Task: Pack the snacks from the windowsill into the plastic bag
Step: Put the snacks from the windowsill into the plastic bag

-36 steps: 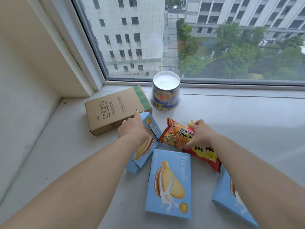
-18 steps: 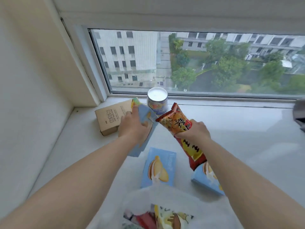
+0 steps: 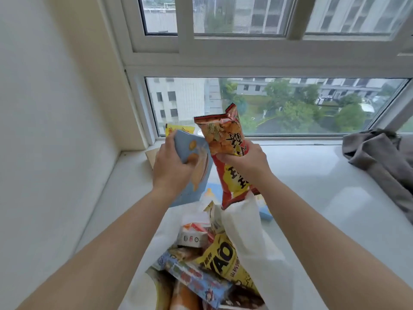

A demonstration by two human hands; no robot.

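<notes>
Above the open white plastic bag (image 3: 250, 238), your left hand (image 3: 172, 168) grips a blue biscuit box (image 3: 194, 173) and your right hand (image 3: 245, 159) grips a red-and-yellow snack packet (image 3: 225, 139), both lifted off the windowsill (image 3: 312, 182). More snacks fill the bag below.

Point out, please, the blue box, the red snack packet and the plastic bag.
blue box (image 3: 190, 175), head view, front face.
red snack packet (image 3: 225, 139), head view, upper printed front.
plastic bag (image 3: 250, 231), head view, white right wall.
</notes>
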